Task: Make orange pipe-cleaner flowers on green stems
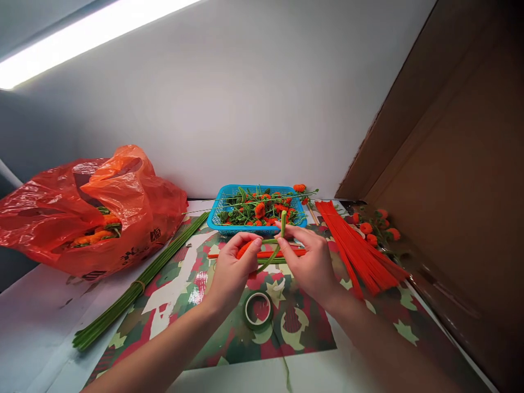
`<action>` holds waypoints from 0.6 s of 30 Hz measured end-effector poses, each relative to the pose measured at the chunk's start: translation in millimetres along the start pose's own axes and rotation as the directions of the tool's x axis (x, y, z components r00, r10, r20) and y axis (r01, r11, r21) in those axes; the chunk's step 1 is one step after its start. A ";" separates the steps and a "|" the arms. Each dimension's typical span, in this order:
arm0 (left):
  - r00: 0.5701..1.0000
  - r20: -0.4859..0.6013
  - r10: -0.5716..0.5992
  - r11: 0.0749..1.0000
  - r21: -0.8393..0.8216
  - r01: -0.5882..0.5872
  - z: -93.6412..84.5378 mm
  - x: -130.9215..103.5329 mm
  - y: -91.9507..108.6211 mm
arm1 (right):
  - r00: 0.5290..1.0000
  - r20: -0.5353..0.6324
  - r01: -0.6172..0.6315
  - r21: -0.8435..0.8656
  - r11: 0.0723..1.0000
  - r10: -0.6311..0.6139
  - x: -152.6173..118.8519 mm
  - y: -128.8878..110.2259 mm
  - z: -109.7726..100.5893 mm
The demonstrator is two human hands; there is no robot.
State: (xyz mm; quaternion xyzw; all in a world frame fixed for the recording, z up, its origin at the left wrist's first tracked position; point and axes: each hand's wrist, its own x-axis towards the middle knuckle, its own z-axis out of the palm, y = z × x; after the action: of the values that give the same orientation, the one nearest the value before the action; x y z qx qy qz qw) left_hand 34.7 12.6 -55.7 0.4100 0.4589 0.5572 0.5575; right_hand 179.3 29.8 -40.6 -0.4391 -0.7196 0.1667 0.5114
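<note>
A camouflage-patterned sheet (pixel 213 349) is spread across a white work surface, with a red plastic bag (pixel 155 199) set down at the left, orange and green pieces visible inside. The bundle of green pipe cleaners (pixel 135 289) is laid diagonally beside the bag; red-orange pipe cleaners (pixel 360 251) are fanned out at the right. Behind the hands, a blue plastic basket (pixel 233 230) is filled with orange and green fuzzy pieces. Above the sheet, an orange fuzzy piece (pixel 244 249) is pinched in the left hand (pixel 233 265), and a green pipe cleaner (pixel 283 225) is gripped upright between the right hand's (pixel 313 262) thumb and fingers, near further green strands that bridge the hands. A roll of green tape (pixel 257 310) is seen below them, lying flat.
</note>
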 end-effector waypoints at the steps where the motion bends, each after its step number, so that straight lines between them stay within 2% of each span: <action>1: 0.999 0.002 0.035 0.998 0.057 -0.035 -0.8 -0.3 0.8 | 0.998 -0.018 0.056 -0.047 0.997 -0.057 0.0 0.2 -0.3; 3: 0.997 0.009 0.076 0.985 0.157 -0.077 -1.6 -1.7 1.8 | 0.991 -0.033 0.122 -0.096 0.988 -0.126 -0.4 1.2 -0.6; 7: 0.993 0.043 0.114 0.963 0.239 -0.121 -1.3 -4.9 2.6 | 0.988 -0.026 0.150 -0.103 0.983 -0.153 0.0 5.4 -2.8; 10: 0.989 0.032 0.142 0.954 0.263 -0.146 -2.3 -5.8 4.9 | 0.972 0.100 0.222 -0.119 0.968 -0.211 3.9 8.4 -9.3; 13: 0.990 0.001 0.144 0.949 0.284 -0.138 -4.2 -5.3 7.8 | 0.920 0.275 0.311 -0.078 0.947 -0.279 8.7 8.9 -17.9; 15: 0.988 -0.015 0.151 0.949 0.283 -0.141 -5.0 -4.7 8.8 | 0.908 0.293 0.318 -0.018 0.948 -0.299 10.7 7.7 -22.5; 18: 0.987 -0.032 0.157 0.954 0.263 -0.143 -4.8 -4.5 9.2 | 0.940 0.246 0.241 0.015 0.971 -0.237 11.5 5.4 -26.3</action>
State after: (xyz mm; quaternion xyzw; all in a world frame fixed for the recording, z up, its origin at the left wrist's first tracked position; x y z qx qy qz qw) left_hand 28.0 8.3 -47.7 0.4984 0.5102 0.5435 0.4426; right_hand 204.0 36.5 -26.4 -0.3284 -0.8265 0.1511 0.4315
